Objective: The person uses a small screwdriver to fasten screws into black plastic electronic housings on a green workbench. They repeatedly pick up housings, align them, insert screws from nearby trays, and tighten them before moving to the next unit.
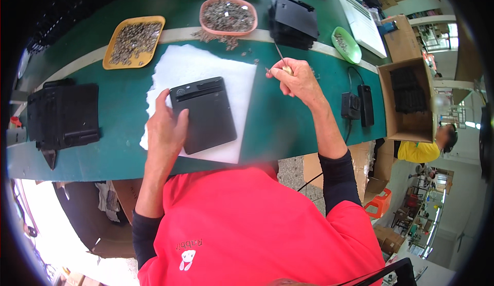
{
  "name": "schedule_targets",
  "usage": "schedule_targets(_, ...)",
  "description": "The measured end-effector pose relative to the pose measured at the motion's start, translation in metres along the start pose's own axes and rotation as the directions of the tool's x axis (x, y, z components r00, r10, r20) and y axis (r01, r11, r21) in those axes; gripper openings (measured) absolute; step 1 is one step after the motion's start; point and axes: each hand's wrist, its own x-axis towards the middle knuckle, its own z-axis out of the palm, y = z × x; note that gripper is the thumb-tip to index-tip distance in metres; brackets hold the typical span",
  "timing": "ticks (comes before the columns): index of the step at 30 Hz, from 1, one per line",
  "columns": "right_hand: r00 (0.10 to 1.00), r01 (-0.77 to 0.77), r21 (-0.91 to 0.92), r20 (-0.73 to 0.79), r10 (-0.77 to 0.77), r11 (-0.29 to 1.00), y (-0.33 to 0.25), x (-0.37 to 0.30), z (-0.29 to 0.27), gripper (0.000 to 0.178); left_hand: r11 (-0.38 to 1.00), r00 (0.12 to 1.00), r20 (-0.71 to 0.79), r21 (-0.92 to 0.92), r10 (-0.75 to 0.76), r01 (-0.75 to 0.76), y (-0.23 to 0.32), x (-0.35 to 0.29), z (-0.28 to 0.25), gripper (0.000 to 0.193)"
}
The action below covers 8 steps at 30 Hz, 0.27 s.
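Observation:
A flat black rectangular panel point(208, 121) lies slightly turned on a white foam sheet point(198, 62). My left hand point(167, 127) grips its left side, the thumb resting on its top face and the fingers along the edge. To the right of the foam, above the green table, my right hand point(300, 83) is closed on a thin metal-shafted tool point(279, 53) with a pale yellowish handle, its shaft pointing away from me. At the fingertips of that hand there is also something small that I cannot make out.
Small metallic parts fill a yellow tray point(108, 59), a pink tray point(254, 24) and a green tray point(353, 55); some lie loose. Black panels point(296, 18) are stacked behind, more black pieces point(67, 113) at left. Right: a black corded device point(351, 106) and a cardboard box point(411, 134).

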Motion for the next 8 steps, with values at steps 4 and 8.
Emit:
schedule_targets(4, 0.996, -0.05, 0.234, 0.088, 0.029, 0.971, -0.012, -0.008, 0.041, 0.015, 0.999, 0.996, 0.073, 0.017, -0.053, 0.052, 0.018, -0.002, -0.005, 0.057)
schedule_targets(8, 0.998, -0.02, 0.285, 0.063, 0.002, 0.958, -0.025, -0.008, 0.081, 0.015, 0.999, 0.996, 0.089, 0.035, -0.004, 0.001, 0.008, -0.006, 0.0, 0.066)
